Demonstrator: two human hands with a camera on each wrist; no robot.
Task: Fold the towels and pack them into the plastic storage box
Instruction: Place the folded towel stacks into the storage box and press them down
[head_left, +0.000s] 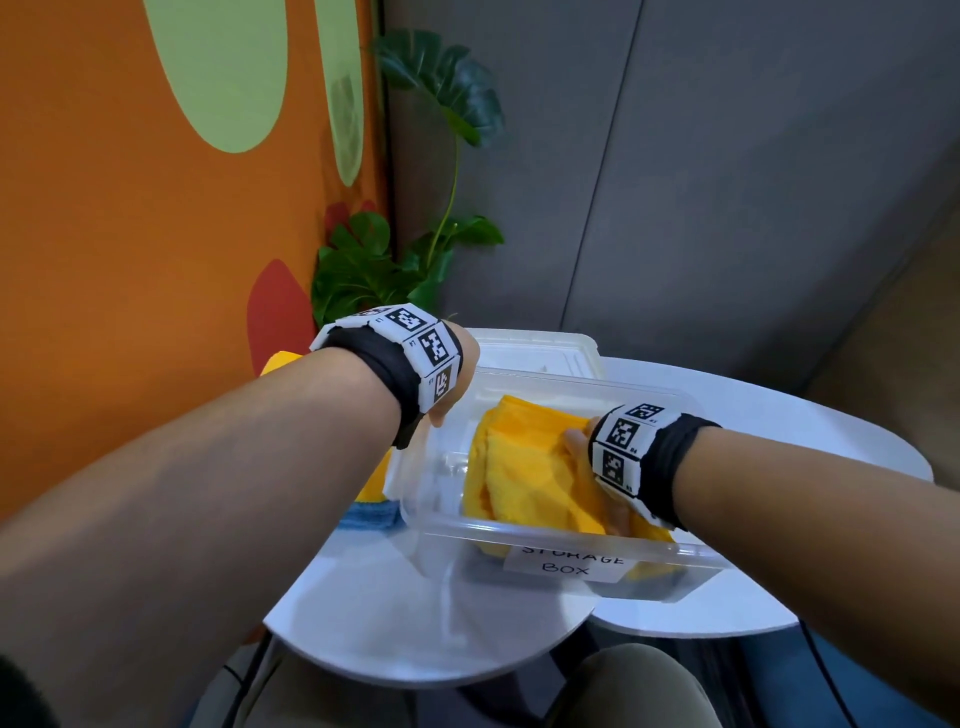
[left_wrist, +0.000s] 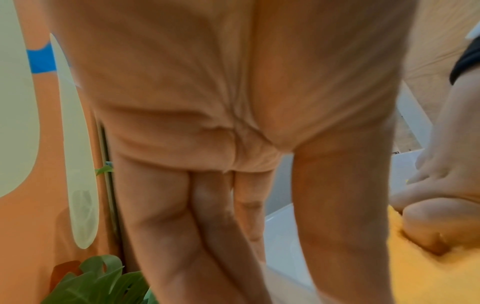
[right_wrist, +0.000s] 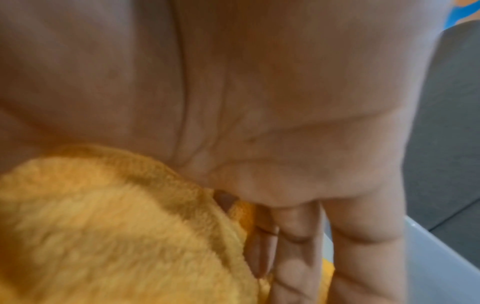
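- My right hand (head_left: 597, 457) is down inside the clear plastic storage box (head_left: 561, 530), fingers flat on the folded yellow towel (head_left: 524, 478) — the thumb digs into the pile, as the left wrist view shows, but I can't tell whether any finger curls under the cloth.
- The towel fills the right part of the box under that hand; the part to the left of it shows bare plastic floor.
- My left hand (head_left: 457, 379) sits at the box's far left corner, fingers straight and together along the outside of the wall, the thumb on the inner side — touching or close to the rim, though I can't say it clamps.
- The box front, nearest me, carries a paper label (head_left: 563, 564) reading "STORAGE BOX".
- Just beyond the left hand lies the box lid (head_left: 540, 351), flat on the white table (head_left: 415, 623).
- Under my left forearm, beside the box, more towels (head_left: 374, 512) lie stacked — yellow over blue — partly hidden by the arm.
- Behind the left hand stands a leafy plant (head_left: 395, 260) against the orange wall (head_left: 130, 234); the right side is grey panel.
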